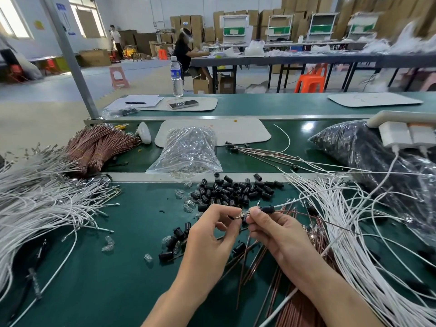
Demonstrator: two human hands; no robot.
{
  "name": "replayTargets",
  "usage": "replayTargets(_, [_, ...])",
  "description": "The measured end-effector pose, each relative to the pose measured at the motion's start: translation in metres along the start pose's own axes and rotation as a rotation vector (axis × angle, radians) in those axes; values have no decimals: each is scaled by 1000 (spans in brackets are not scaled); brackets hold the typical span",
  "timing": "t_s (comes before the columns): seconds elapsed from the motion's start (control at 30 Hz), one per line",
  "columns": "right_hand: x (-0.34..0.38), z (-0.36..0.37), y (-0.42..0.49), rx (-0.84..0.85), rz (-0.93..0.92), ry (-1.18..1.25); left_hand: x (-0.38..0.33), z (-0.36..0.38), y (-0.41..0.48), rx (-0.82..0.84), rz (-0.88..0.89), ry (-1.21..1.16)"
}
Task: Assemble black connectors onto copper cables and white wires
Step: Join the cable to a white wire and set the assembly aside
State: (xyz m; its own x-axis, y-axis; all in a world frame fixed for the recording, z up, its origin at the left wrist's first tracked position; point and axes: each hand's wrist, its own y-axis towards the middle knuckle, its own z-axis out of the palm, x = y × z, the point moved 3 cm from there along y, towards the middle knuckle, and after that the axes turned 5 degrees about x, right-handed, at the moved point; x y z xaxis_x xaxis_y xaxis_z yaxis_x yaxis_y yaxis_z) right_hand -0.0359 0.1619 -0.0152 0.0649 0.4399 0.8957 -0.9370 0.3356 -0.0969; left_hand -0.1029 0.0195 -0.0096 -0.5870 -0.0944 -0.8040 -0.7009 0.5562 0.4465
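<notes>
Frame centre: left hand (212, 232) pinches a small part (241, 215), right hand (276, 230) pinches a wired black connector (267, 208). Few finished assemblies (234, 150) lie above centre; loose connectors (231, 192), white wires (35, 204) and copper cables (99, 147) largely remain.

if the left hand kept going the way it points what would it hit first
Probably the right hand, which pinches a black connector; the left hand points at it, pinching a small part.

Head-worn view, forward-down, close over hands (247, 232)
</notes>
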Motion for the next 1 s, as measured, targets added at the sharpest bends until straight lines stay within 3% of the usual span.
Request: replayTargets(1.0, [-4,-4,2,37,-3,-14,-5,-6,1,5,158,108])
